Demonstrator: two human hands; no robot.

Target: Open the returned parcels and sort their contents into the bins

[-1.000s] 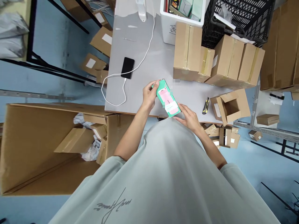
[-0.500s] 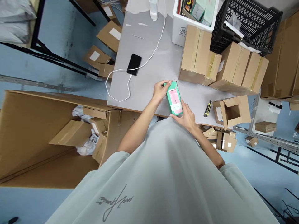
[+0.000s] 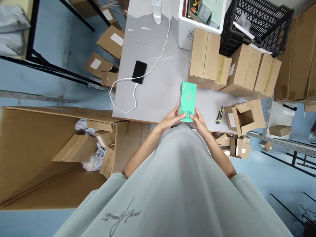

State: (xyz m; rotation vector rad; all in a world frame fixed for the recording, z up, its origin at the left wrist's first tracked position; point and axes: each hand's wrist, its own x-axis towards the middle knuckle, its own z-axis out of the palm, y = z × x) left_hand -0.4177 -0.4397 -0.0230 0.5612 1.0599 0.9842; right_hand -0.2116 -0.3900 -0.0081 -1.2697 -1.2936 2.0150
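A green product box (image 3: 188, 100) stands on end above the near edge of the grey table (image 3: 158, 82), its plain green side facing me. My left hand (image 3: 172, 118) grips its lower left corner. My right hand (image 3: 198, 120) grips its lower right corner. Both hands are closed on the box close to my body.
An open small cardboard box (image 3: 244, 117) and a yellow-black utility knife (image 3: 218, 115) lie to the right. Sealed cartons (image 3: 234, 69), a black crate (image 3: 256, 23) and a white bin (image 3: 197, 19) fill the back. A charging phone (image 3: 139, 71) lies left. A big carton (image 3: 49, 154) stands on the floor.
The green box has been turned from its pink picture side to its plain green side and stood upright. My left hand moved from its far end down to the near end.
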